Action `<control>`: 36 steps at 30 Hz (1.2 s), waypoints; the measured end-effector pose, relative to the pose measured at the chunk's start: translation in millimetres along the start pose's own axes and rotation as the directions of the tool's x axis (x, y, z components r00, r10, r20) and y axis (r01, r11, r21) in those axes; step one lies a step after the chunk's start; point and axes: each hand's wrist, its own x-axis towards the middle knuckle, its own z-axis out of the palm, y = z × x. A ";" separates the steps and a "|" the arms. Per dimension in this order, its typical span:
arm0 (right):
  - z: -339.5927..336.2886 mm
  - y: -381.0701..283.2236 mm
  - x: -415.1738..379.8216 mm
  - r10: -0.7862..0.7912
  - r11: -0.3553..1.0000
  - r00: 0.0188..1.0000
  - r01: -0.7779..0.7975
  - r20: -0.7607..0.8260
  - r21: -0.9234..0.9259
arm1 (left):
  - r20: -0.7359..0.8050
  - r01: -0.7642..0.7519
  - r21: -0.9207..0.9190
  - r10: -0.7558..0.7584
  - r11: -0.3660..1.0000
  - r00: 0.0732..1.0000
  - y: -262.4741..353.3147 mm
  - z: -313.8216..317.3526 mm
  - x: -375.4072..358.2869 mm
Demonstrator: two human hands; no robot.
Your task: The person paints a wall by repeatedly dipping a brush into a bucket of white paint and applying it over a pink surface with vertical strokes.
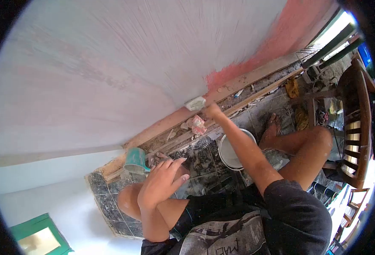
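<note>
**Supervisor:** Report item counts.

**Operator:** I count two hands. The right hand (213, 111) is extended to the foot of the wall (111, 63), closed around one small pale rectangular pad (195, 103), which is pressed flat against the wall at its lower edge, just beside the remaining pink patch (289, 34). The left hand (161, 182) rests on the left knee (130, 203), fingers loosely curled, holding nothing.

**Supervisor:** Containers?

**Operator:** I see two. One white round bucket (227, 153) stands on the floor between the legs, partly hidden behind the right forearm. One teal cup (135, 161), cylindrical, lies tilted near the wall base, close to the left hand.

**Supervisor:** Surfaces and textures?

**Operator:** The wall is mostly whitish with fine streaks; pink shows through faintly in the middle and fully at the right. One wooden strip (247, 80) runs along the base, dusty and littered with scraps. One crumpled pink-and-white wrapper (198, 125) lies below the pad. The floor tiles (106, 204) are dark and speckled. One wooden chair (357, 123) with slats stands at the right.
</note>
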 end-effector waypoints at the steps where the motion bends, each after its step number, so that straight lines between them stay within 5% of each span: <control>1: -11.2 18.4 14.2 0.025 0.999 0.999 -0.024 -0.040 0.035 | -0.004 -0.006 0.000 0.006 1.000 1.000 0.8 0.1 -0.4; 8: -117.3 69.6 19.2 0.092 0.987 0.865 -0.144 -0.493 -0.068 | 0.026 -0.038 0.000 0.038 0.999 0.999 5.2 2.9 -0.6; 15: -113.2 32.6 -13.6 0.084 0.986 0.886 -0.138 -0.456 -0.088 | -0.006 -0.079 -0.018 0.079 0.997 0.997 3.4 6.7 1.7; 18: -122.4 9.6 -35.2 -0.066 0.982 0.882 -0.025 -0.466 -0.187 | -0.036 -0.073 0.010 0.074 0.997 0.997 8.2 4.5 -1.4; 21: -150.7 0.9 -78.3 -0.134 0.939 0.919 0.237 -0.370 0.248 | -0.079 -0.101 0.056 0.105 0.993 0.991 9.9 8.0 -6.4; 23: -171.5 -52.2 -162.6 -0.138 0.817 0.885 0.356 -0.444 0.454 | -0.045 -0.087 0.031 0.088 0.996 0.995 13.5 6.4 -6.9; 26: -194.0 -90.7 -214.9 -0.164 0.782 0.809 0.455 -0.564 0.425 | -0.022 -0.084 0.015 0.085 0.996 0.996 11.3 8.4 -7.9; 30: -168.4 -53.3 -146.8 -0.262 0.751 0.737 0.561 -0.623 0.347 | -0.020 -0.073 -0.002 0.073 0.997 0.997 6.8 9.3 -2.3; 33: -131.2 -13.6 -94.9 -0.353 0.866 0.742 0.489 -0.570 0.101 | -0.023 -0.087 0.019 0.088 0.996 0.996 6.6 11.6 2.9; 36: -113.1 -1.5 -80.0 -0.191 0.913 0.855 0.336 -0.482 0.234 | 0.039 -0.043 -0.026 0.044 0.999 0.998 5.3 16.4 11.3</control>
